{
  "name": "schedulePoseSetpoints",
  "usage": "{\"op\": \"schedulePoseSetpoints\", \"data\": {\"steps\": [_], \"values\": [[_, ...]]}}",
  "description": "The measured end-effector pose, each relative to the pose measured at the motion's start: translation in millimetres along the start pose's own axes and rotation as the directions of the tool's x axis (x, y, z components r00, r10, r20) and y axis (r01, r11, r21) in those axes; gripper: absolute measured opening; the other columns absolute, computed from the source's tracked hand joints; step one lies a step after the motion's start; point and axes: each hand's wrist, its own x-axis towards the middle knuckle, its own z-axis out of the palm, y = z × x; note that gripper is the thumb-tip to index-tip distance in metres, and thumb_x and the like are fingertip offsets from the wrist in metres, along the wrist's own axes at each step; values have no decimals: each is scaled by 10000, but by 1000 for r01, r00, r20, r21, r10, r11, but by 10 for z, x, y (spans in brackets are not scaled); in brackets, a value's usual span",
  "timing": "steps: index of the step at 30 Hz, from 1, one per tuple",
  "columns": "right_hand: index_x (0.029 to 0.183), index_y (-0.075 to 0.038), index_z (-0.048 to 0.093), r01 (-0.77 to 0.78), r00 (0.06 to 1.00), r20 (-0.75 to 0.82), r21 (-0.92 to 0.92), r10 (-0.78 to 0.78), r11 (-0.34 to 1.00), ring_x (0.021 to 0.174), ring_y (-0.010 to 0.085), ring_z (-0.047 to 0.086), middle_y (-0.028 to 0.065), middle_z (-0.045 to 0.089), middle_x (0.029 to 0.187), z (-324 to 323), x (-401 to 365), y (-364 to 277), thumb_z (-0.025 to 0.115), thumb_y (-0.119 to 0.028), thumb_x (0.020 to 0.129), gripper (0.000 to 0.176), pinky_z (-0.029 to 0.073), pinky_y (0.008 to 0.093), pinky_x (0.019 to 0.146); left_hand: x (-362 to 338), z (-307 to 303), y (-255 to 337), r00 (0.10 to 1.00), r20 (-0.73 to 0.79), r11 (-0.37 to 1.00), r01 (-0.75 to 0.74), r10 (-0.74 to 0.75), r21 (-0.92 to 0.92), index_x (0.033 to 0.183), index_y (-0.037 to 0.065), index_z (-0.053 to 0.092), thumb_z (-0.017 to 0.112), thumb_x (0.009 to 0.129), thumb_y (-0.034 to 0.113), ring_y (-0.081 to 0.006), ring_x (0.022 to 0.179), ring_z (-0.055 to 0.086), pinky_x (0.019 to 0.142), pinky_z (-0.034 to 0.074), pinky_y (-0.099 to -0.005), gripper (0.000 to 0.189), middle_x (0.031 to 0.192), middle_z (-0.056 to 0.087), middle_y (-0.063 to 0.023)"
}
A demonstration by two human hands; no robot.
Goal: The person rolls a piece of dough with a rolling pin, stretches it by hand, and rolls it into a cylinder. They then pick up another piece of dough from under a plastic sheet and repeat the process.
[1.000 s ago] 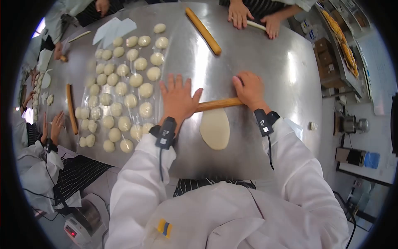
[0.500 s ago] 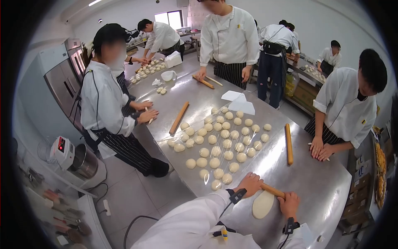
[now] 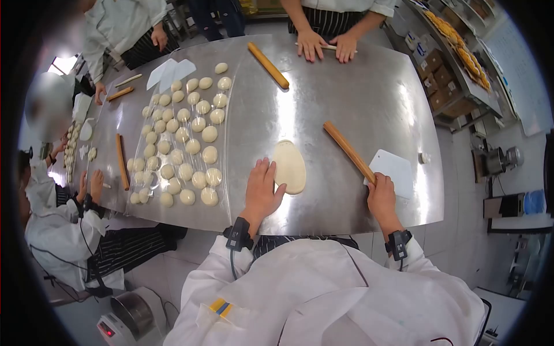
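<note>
Rolling pin (image 3: 348, 151) withdrawn (in right hand (image 3: 381, 199)); left hand (image 3: 262, 190) touches dough (image 3: 290, 167)

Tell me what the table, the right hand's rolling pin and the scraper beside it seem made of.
Table: metal, likely stainless steel, satin finish; grey with bright, streaky reflections.
Rolling pin: probably wood, smooth-looking; warm brown colour.
Scraper: likely plastic, smooth-looking; flat and evenly white.

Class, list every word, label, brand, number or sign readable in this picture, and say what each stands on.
Readable text: none.
Left wrist device: any marks too small to read.
Right wrist device: likewise.
Cardboard boxes: any print too small.
Red display on the mixer: too blurred.
</note>
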Motion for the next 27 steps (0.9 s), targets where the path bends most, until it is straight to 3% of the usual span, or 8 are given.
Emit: {"op": "schedulePoseSetpoints", "data": {"steps": [4, 14, 16, 20, 23, 25, 26, 27], "values": [[1201, -46, 555, -44, 999, -28, -55, 42, 998, 1011, 342, 554, 143, 561, 1099, 26, -105, 13, 633, -163, 881, 350, 458, 458, 842, 389, 167, 60, 989, 83, 989, -128, 122, 74, 1405, -66, 396, 587, 900, 395, -436, 1403, 298, 1153, 226, -515, 709, 1485, 351, -283], [1235, -66, 549, -89, 990, -117, -147, 72, 985, 1061, 321, 509, 123, 550, 1118, 206, -154, 15, 644, -184, 847, 417, 387, 455, 875, 704, 105, 40, 930, 352, 987, -145, 110, 74, 1422, -68, 373, 565, 906, 462, -411, 1428, 265, 1168, 184, -522, 765, 1497, 326, -290], [1236, -67, 548, -60, 987, -159, -174, 32, 983, 1054, 318, 512, 126, 553, 1123, 202, -153, 7, 648, -182, 840, 425, 388, 450, 871, 720, 68, 6, 981, 181, 990, -45, 69, -132, 1415, -66, 385, 548, 906, 498, -414, 1428, 263, 1168, 187, -517, 776, 1492, 334, -292], [1235, -64, 548, -60, 985, -171, -182, 28, 981, 1049, 314, 513, 121, 555, 1126, 204, -157, 1, 638, -191, 846, 418, 388, 444, 870, 754, 140, 34, 964, 177, 978, -206, 197, 37, 1407, -72, 386, 529, 910, 523, -423, 1427, 256, 1167, 190, -514, 789, 1485, 338, -301], [1237, -63, 547, -61, 988, -150, -210, 30, 976, 1045, 311, 515, 115, 558, 1125, 177, -128, -9, 624, -208, 858, 413, 390, 437, 869, 845, 89, 72, 940, 286, 973, -218, 188, 77, 1415, -54, 384, 503, 935, 504, -423, 1431, 249, 1171, 176, -516, 746, 1497, 329, -290], [1238, -65, 547, -63, 989, -141, -196, 36, 979, 1046, 310, 515, 111, 558, 1127, 179, -143, -4, 613, -223, 866, 409, 392, 434, 875, 1136, -120, 66, 811, 585, 999, 32, -9, -28, 1437, -28, 375, 468, 961, 490, -418, 1438, 240, 1173, 148, -535, 711, 1512, 327, -264], [1238, -65, 547, -64, 990, -139, -195, 37, 979, 1046, 310, 515, 111, 558, 1127, 174, -156, -3, 613, -223, 866, 409, 392, 434, 875, 1211, -108, 45, 810, 587, 999, 33, -11, -28, 1437, -28, 375, 468, 961, 490, -418, 1438, 240, 1173, 148, -535, 711, 1512, 327, -264], [1238, -66, 547, -68, 989, -139, -203, 40, 977, 1047, 312, 515, 112, 558, 1130, 174, -147, -13, 613, -222, 866, 409, 394, 432, 879, 1304, -101, 20, 926, 378, 998, 10, 14, -61, 1452, -5, 366, 450, 969, 491, -412, 1444, 232, 1172, 137, -545, 698, 1523, 316, -251]]}}
